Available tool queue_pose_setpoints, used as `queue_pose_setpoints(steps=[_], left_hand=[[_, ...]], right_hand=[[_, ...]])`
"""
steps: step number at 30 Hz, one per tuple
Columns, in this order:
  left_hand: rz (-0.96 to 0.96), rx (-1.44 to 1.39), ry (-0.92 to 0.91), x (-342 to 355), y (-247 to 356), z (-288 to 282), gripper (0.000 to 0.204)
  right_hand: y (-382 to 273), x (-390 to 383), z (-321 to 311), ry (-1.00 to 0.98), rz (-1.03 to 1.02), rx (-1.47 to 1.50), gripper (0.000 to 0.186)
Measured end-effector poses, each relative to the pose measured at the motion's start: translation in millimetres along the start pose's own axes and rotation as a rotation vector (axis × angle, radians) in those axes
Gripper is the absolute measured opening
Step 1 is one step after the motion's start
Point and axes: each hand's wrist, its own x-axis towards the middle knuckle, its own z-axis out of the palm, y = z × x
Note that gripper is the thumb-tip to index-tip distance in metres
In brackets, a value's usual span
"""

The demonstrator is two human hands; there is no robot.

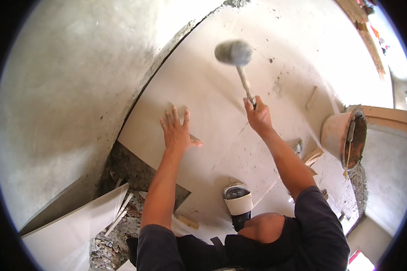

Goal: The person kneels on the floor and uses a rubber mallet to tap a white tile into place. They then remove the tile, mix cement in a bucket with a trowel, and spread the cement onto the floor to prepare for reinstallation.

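Presently grips in the bare right hand (260,117), by its slim, pale-stained handle (244,82), a mallet (234,53) with a thick, rounded, grey head, blurred and held aloft over the pale, smooth, tiled floor (253,167). Spreads the bare left hand (175,134) wide, grasping nothing, on or just above (cannot tell which) a large, off-white, flat tile (194,81) alongside the mottled grey plastered wall (77,90). Note a reddish, mortar-crusted, round bucket (335,133) to the right of the right forearm (287,158), and a dark, rough, grey patch of ground (129,162) beside the left forearm (162,185).
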Motion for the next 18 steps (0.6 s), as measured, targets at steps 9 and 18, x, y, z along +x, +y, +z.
queue_pose_setpoints(steps=[9, 18], left_hand=[[0.087, 0.003, -0.031, 5.5, 13.5, -9.3, 0.125], [0.065, 0.051, -0.092, 4.9, 22.2, -17.1, 0.122]], right_hand=[[21.9, -39.7, -4.8, 0.108, 0.019, 0.116, 0.039], [19.2, -38.5, -20.1, 0.155, -0.002, 0.045, 0.036]])
